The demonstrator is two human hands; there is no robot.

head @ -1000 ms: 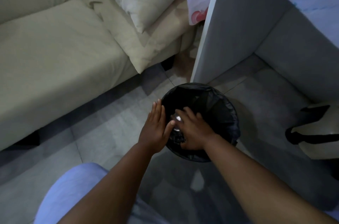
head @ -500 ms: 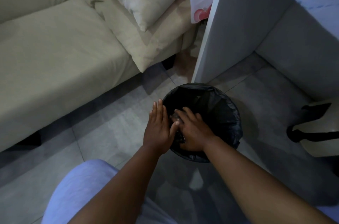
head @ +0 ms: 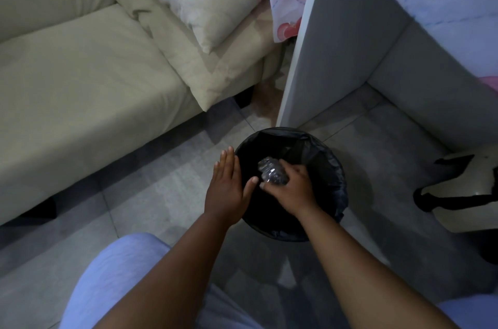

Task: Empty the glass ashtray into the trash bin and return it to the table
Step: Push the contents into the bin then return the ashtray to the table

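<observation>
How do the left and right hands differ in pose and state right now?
The left hand is flat and open, fingers together, holding nothing; the right hand is curled shut around the glass ashtray. The left hand sits at the trash bin rim's edge, its thumb reaching toward the ashtray; the right hand is over the bin's opening. Both are bare and seen from the back.

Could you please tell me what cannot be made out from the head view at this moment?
- Glass ashtray: partly covered by the right hand; whether it is empty is unclear.
- Trash bin: its inside is too dark to show any contents; the near rim is hidden by both forearms.
- Left hand: its palm faces away.
- The table top is cut off at the upper edge.
</observation>
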